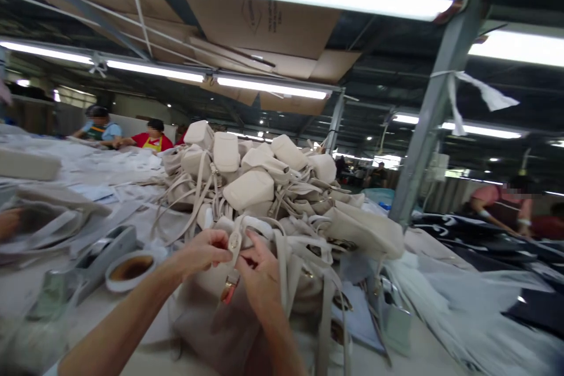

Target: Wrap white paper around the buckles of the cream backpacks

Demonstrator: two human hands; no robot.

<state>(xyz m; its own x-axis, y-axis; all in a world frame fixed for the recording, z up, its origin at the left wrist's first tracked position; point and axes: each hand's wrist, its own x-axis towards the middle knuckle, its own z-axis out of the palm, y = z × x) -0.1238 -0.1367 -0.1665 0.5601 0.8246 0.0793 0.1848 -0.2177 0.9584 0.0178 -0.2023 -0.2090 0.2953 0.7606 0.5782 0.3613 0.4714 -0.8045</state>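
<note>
My left hand [206, 251] pinches the left edge of a beige bag strap [236, 234] with an oval metal fitting on it. From the other side, the thumb and fingers of my right hand [261, 267] close on the same strap. Just below hangs a gold-coloured metal clasp [230, 283] with a reddish patch at its lower end. Under both hands a large beige handbag [211, 320] rests on the table, its lower part blurred. More beige straps [283, 273] loop beside my right hand.
A tall heap of beige bags [249, 188] rises just ahead. To the left stand a shallow bowl of brown liquid [131, 268] and a grey tape dispenser [106, 252]. White wrapping [445, 299] and black material [480, 238] lie right. Other people work farther off; another hand [9, 222] shows far left.
</note>
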